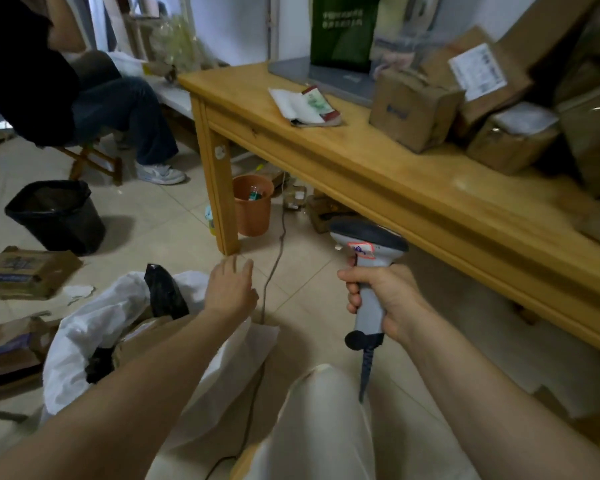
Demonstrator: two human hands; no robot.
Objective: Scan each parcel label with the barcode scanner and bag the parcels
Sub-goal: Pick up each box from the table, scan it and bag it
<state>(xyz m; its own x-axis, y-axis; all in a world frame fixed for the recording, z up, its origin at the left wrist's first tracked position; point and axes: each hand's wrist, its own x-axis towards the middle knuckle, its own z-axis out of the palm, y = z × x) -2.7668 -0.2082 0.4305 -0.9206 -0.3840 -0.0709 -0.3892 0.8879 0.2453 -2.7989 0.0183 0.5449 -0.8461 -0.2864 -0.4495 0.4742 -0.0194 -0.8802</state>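
Grey handheld barcode scanner (368, 271) stands upright in the right hand (385, 299), whose fingers wrap its handle, the dark head pointing away from the person and a red-edged sticker showing on the neck. The left hand (231, 289) hangs open with fingers loosely spread and holds nothing, just above the rim of a crumpled white plastic sack (94, 327) that lies open on the tiled floor beneath that forearm. A black-wrapped parcel (165, 292) pokes out of the sack beside the left wrist. Beyond the right hand, brown cardboard parcels (413, 109) with white labels are piled on a long wooden counter (361, 174). Between the hands a thin cord (274, 265) trails across the floor toward an orange plastic bin (252, 209) under the counter. Well to the left of the left hand stand a black lined bin (56, 216) and a flattened brown carton (28, 271); a seated person (118, 112) is beyond them.
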